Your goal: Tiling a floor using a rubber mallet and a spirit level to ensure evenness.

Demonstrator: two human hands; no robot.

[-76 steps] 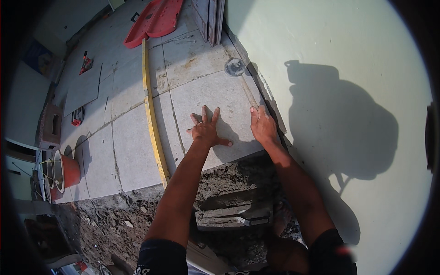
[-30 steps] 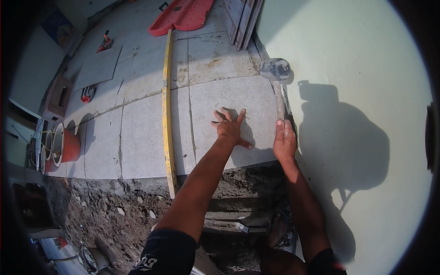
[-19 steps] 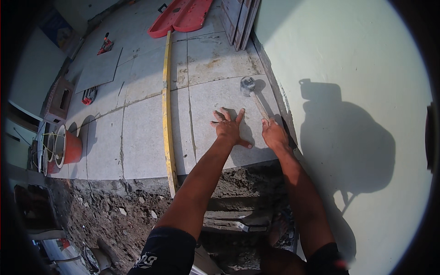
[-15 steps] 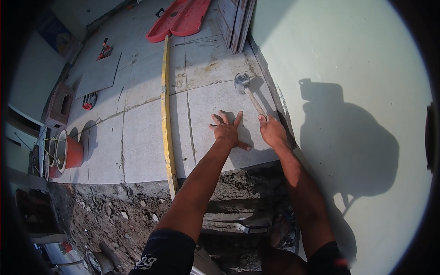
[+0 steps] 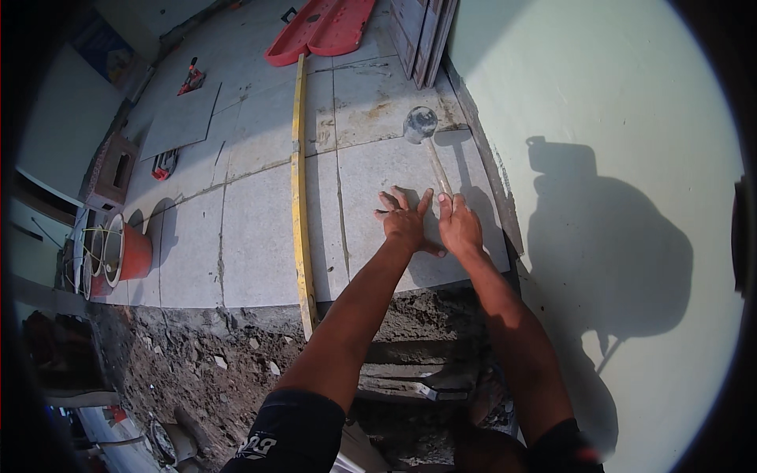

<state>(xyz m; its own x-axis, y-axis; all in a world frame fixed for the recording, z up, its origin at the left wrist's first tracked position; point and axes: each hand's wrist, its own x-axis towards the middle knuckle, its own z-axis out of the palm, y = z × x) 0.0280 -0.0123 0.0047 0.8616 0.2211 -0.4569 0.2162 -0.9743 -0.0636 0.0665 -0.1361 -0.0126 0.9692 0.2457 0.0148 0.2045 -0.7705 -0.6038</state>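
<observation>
One tile (image 5: 374,173), mid-frame, bears the splayed left hand (image 5: 404,225); the right hand (image 5: 461,227), just beside, grips a mallet (image 5: 434,154).

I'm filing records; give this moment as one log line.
left hand: spread on tile; right hand: holds mallet; yellow bar: left of hands

— Colours nearest you?
— My mallet head (image 5: 419,121): black, smeared pale grey. Handle (image 5: 438,167): light tan. Tile (image 5: 368,177): pale grey, faintly flecked, bounded by dark joint lines (image 5: 341,201).
— And left of that?
— Long bar (image 5: 300,197): yellow, with a grey patch. Bucket (image 5: 137,252): orange-red.
— Farther out?
— Trays (image 5: 344,31): pinkish red. Wall (image 5: 607,94): pale green, my grey shadow (image 5: 615,244) across it. Soil (image 5: 185,335): dark brown, dotted with whitish chips (image 5: 221,363). My left sleeve (image 5: 303,422): black, white lettering (image 5: 259,445).
</observation>
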